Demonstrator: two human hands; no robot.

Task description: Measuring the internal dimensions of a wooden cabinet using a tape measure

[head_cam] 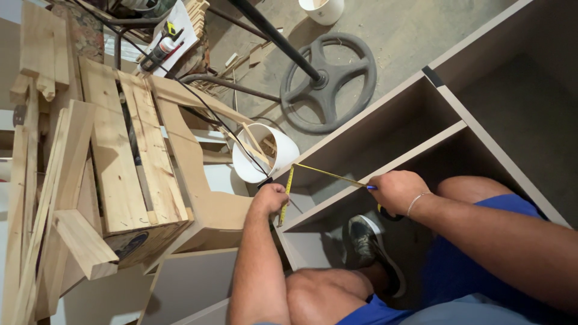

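Note:
My left hand (271, 198) presses the end of a yellow tape measure (325, 173) against the left edge of a grey-brown cabinet carcass (421, 105). The tape runs from there across the open compartment to my right hand (397, 189). That hand rests on the cabinet's middle divider panel (415, 157), pinching the tape together with a blue pen (372, 188). The tape's dark case (388, 215) shows just under my right wrist. A thin bracelet sits on that wrist. I crouch inside the cabinet, one dark shoe (367, 241) on its inner panel.
A white bucket (265, 153) with wood offcuts stands just beyond my left hand. Stacked wooden pallets and a crate (120, 162) fill the left side. A black round stand base (328, 81) with a pole sits on the dusty floor behind. A second white tub (322, 9) is at the top.

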